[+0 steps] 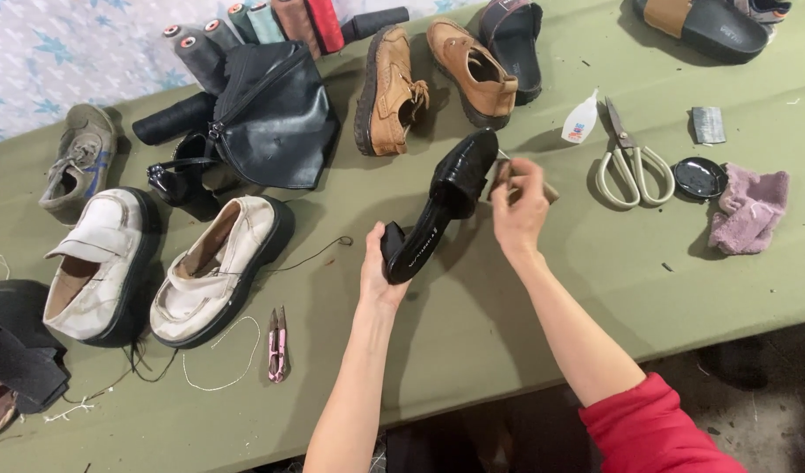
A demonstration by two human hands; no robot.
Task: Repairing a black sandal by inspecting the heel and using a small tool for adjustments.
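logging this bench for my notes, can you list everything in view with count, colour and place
glossy black heeled shoe: 1, black, held mid-table
cream chunky loafers: 2, cream with black soles, left
tan leather shoes: 2, tan, top centre
grey worn sneaker: 1, grey, far left
black leather bag: 1, black, upper left
thread cones: several, grey, teal, red, black, top edge
cream-handled scissors: 1, right
white glue bottle: 1, beside scissors
pink thread snips: 1, front
pink cloth: 1, far right
black round lid: 1, beside cloth
green table: 1
left hand: grips heel
right hand: fingers pinch small tan piece at toe
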